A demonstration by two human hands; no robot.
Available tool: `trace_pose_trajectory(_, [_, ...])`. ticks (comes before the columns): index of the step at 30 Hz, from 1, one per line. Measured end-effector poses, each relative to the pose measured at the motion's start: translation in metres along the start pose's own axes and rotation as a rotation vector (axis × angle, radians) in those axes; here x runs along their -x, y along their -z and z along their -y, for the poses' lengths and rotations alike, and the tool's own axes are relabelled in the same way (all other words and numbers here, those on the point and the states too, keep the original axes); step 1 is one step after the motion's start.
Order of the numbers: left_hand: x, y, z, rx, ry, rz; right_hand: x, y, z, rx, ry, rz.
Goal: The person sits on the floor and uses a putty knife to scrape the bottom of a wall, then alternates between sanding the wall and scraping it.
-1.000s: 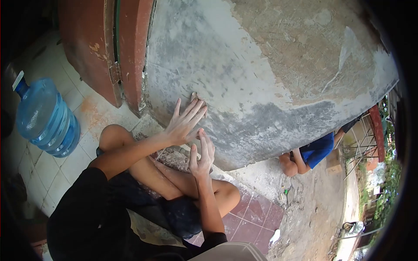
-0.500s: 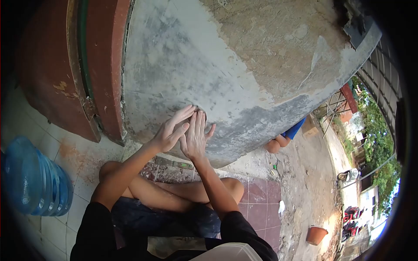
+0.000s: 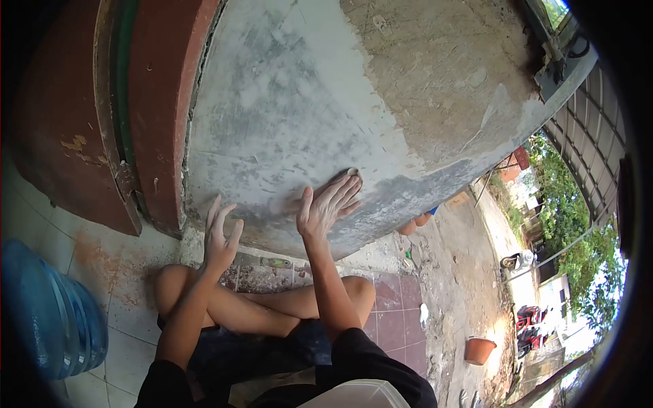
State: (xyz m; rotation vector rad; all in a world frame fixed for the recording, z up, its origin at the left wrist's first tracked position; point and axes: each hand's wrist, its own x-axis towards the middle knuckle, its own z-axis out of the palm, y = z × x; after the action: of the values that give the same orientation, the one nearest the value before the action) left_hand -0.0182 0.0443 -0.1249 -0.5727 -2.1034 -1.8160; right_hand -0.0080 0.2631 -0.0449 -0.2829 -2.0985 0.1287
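My right hand is pressed against the wall, its fingers lying over a small piece of sandpaper. Only the thin edge of the sandpaper shows past the fingertips. White dust coats the fingers. To the left, my left hand is apart from the right one, near the wall's lower part, with fingers spread and nothing held. The wall has pale, patchy grey filler on the left and rough bare brown render at upper right.
A blue water jug stands at left on white tiles. The red-brown door frame borders the wall. My crossed legs are below it. An orange bucket sits outside at right, and another person's knees show past the wall edge.
My left hand has come off the right one and moved left and down. My right hand has slid right along the wall with the sandpaper. The view has shifted slightly.
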Motion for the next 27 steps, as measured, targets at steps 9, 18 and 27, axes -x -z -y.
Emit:
trace_pose_trajectory(9, [0.01, 0.01, 0.001, -0.036, 0.035, 0.029, -0.064, 0.05, 0.0, 0.072, 0.017, 0.026])
trace_pose_trajectory(18, [0.008, 0.0, 0.017, -0.049, 0.005, 0.06, 0.04, -0.001, -0.007, -0.022, -0.027, 0.224])
trace_pose_trajectory(27, [0.021, -0.014, 0.012, -0.158, 0.01, 0.219, -0.031, 0.036, -0.013, 0.091, 0.108, 0.081])
